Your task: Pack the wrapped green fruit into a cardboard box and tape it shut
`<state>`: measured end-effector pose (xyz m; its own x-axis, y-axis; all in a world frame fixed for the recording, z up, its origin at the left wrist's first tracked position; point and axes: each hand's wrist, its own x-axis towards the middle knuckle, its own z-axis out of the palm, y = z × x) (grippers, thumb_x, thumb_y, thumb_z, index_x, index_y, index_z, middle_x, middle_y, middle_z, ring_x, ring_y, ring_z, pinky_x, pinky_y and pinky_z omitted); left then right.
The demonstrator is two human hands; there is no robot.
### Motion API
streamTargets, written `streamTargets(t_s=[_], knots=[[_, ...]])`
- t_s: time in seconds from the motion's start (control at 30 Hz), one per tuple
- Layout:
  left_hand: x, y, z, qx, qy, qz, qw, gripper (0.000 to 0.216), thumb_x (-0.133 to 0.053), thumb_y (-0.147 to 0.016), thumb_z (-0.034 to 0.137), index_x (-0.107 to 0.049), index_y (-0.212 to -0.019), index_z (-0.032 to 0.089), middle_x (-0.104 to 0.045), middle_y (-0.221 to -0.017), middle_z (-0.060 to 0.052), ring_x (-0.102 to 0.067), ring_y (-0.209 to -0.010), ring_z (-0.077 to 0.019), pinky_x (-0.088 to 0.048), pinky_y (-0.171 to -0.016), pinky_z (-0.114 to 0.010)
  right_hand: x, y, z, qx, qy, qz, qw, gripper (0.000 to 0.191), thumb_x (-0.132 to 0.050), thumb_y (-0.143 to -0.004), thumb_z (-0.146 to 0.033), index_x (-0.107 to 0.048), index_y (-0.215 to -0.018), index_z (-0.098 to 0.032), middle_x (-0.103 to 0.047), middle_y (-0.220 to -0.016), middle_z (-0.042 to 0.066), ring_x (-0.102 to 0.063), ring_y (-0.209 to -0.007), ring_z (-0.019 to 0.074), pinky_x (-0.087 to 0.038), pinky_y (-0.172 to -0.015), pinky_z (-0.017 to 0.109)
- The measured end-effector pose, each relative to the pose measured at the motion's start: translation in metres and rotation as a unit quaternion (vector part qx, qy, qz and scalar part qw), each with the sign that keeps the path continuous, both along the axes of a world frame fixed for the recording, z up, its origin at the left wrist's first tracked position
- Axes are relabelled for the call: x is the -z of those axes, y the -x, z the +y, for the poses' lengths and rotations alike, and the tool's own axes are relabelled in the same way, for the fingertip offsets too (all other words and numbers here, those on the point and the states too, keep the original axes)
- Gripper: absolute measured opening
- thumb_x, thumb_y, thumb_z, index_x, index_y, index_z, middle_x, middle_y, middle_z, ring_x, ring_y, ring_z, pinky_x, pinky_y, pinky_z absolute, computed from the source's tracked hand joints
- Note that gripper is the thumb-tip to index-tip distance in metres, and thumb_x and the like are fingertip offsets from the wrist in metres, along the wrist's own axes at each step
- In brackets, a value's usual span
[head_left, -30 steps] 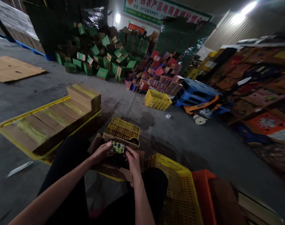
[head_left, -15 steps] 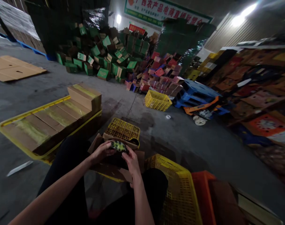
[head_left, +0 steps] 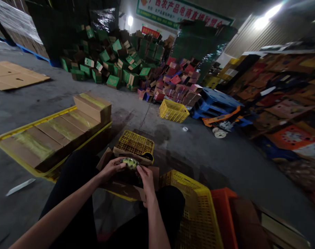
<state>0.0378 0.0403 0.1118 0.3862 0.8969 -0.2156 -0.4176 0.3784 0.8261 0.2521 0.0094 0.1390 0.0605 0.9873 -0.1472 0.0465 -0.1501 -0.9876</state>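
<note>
My left hand [head_left: 113, 169] grips the left end of a small rounded, shiny yellow-green item with dark spots [head_left: 130, 163]. Its exact kind is unclear. The fingers of my right hand [head_left: 146, 174] are closed on the item's right end. Both hands hold it above an open cardboard box [head_left: 153, 176], whose flaps stand apart. Inside, the box is too dark to make out. Under and behind the box is an upturned yellow plastic crate [head_left: 136, 142].
Left stands a long yellow crate [head_left: 7, 135] with taped cardboard boxes [head_left: 54, 133]. Right are a yellow crate [head_left: 199, 193] and an orange crate [head_left: 223, 207]. Farther off lie a yellow basket [head_left: 173, 111], a pallet jack [head_left: 222, 124], blue pallets [head_left: 211, 100] and heaped green boxes [head_left: 113, 81].
The spotted item has turned slightly between my hands and now shows a paler yellow-green side. My fingers have shifted a little on it; the surroundings stay put.
</note>
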Motion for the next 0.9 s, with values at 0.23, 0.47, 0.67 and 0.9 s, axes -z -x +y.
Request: streamTargets(t_s=[0.23,0.47,0.67,0.9], knots=[[-0.011,0.0,-0.003,-0.008,-0.006,-0.044,0.999,0.052,-0.08,-0.076,0.047,-0.068,-0.116,0.016,-0.068,-0.123,-0.014,-0.064,-0.116,-0.0295,-0.046,-0.104,-0.042,0.002,0.005,-0.003,-0.058,0.015,0.026,0.998,0.035,-0.071,-0.08,-0.053,-0.076,-0.092,-0.021,-0.073,-0.083,0.004,-0.066,-0.075,0.0202,-0.052,-0.071,0.031],[-0.008,0.001,-0.004,-0.004,0.024,-0.042,0.999,0.056,-0.083,-0.074,0.044,-0.065,-0.12,0.017,-0.069,-0.122,-0.015,-0.067,-0.109,-0.0297,-0.049,-0.1,-0.044,0.004,0.004,0.0,-0.03,-0.011,-0.001,0.999,0.031,-0.075,-0.075,-0.05,-0.072,-0.089,-0.023,-0.07,-0.082,0.002,-0.063,-0.076,0.0197,-0.052,-0.069,0.029],[-0.004,0.001,-0.003,0.028,0.014,-0.047,0.998,0.053,-0.085,-0.073,0.037,-0.067,-0.119,0.017,-0.07,-0.121,-0.014,-0.067,-0.109,-0.0291,-0.048,-0.1,-0.042,0.003,0.002,-0.002,-0.017,-0.012,0.055,0.998,0.026,-0.072,-0.078,-0.049,-0.066,-0.085,-0.024,-0.065,-0.082,-0.001,-0.061,-0.077,0.0178,-0.054,-0.07,0.028],[-0.01,0.001,-0.005,0.04,-0.012,-0.035,0.999,0.059,-0.085,-0.071,0.031,-0.063,-0.125,0.02,-0.069,-0.121,-0.012,-0.066,-0.108,-0.0273,-0.049,-0.095,-0.038,0.008,0.003,0.0,-0.008,-0.001,0.117,0.993,0.025,-0.073,-0.079,-0.046,-0.065,-0.084,-0.023,-0.063,-0.082,-0.001,-0.061,-0.076,0.0164,-0.054,-0.071,0.029]])
